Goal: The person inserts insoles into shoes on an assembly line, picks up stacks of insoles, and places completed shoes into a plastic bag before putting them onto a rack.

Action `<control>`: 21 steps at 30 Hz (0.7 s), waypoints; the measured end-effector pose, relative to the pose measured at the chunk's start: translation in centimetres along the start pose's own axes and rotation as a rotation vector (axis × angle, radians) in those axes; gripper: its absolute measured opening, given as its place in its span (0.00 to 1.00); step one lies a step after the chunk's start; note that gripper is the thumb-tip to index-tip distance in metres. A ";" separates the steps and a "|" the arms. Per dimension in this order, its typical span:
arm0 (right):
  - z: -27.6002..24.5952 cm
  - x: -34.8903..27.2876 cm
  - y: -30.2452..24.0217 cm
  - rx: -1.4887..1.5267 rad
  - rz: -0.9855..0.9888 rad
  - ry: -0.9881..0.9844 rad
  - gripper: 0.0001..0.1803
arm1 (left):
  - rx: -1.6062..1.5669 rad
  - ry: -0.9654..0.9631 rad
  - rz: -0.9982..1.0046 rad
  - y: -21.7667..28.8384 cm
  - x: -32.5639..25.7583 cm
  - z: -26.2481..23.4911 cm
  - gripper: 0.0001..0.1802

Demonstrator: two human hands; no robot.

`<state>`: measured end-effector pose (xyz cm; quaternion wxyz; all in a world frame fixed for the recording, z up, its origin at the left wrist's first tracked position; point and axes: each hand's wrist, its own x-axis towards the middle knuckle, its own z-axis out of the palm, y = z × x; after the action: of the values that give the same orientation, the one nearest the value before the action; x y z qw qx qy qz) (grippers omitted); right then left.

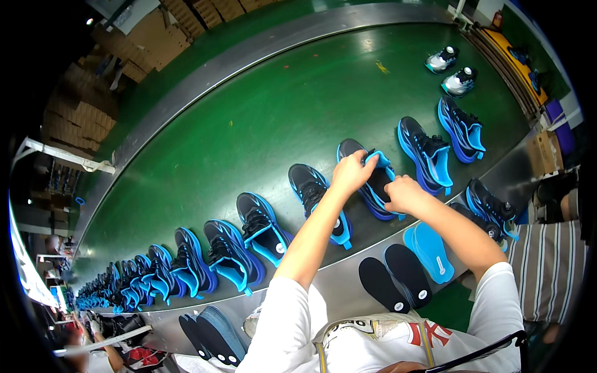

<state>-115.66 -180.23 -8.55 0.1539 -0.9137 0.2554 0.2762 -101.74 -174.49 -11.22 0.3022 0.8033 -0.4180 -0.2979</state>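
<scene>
Both hands are at a black and blue sports shoe point(380, 182) standing on the green conveyor belt with its toe pointing away from me. With bent fingers my left hand point(352, 173) grips the shoe at its tongue and laces. On the opposite side, my right hand point(407, 194) closes on the collar near the heel, its fingertips partly hidden at the opening. To the left stands another such shoe point(306, 185), partly covered by my left forearm. Two more, a shoe point(423, 149) and a shoe point(459, 129), stand to the right.
A long row of shoes point(233, 248) curves away left. Black insoles point(407, 270) and blue insoles point(429, 248) lie on the metal edge before me, with more black insoles point(211, 332) farther left. Silver shoes point(459, 82) stand far right. A person in striped cloth point(550, 267) is at right.
</scene>
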 end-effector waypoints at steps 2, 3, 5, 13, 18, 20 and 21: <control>-0.3 1.4 0.7 -0.032 -0.105 -0.050 0.15 | -0.023 0.055 0.016 -1.2 0.7 0.6 0.27; 0.0 2.1 0.8 -0.044 -0.156 -0.083 0.13 | -0.056 0.035 -0.008 -1.4 1.0 0.7 0.27; 1.2 2.8 0.5 -0.069 -0.194 0.025 0.11 | -0.097 0.031 -0.024 -1.9 1.2 1.0 0.27; 3.9 4.4 0.9 -0.072 -0.319 0.200 0.09 | -0.222 0.045 -0.044 -2.5 1.7 2.3 0.25; 3.8 4.5 2.1 -0.161 -0.442 0.136 0.07 | 0.006 0.094 0.105 -2.6 1.0 3.1 0.23; 3.1 5.6 2.6 -0.028 -0.418 0.090 0.07 | 0.032 0.079 0.156 -2.2 1.0 3.2 0.23; 1.3 5.4 1.8 0.143 -0.357 0.085 0.06 | 0.035 0.067 0.161 -2.2 0.8 2.9 0.23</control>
<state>-113.34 -183.25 -13.04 0.2540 -0.9421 0.1145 0.1866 -102.40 -174.82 -14.92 0.3249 0.7817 -0.4760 -0.2382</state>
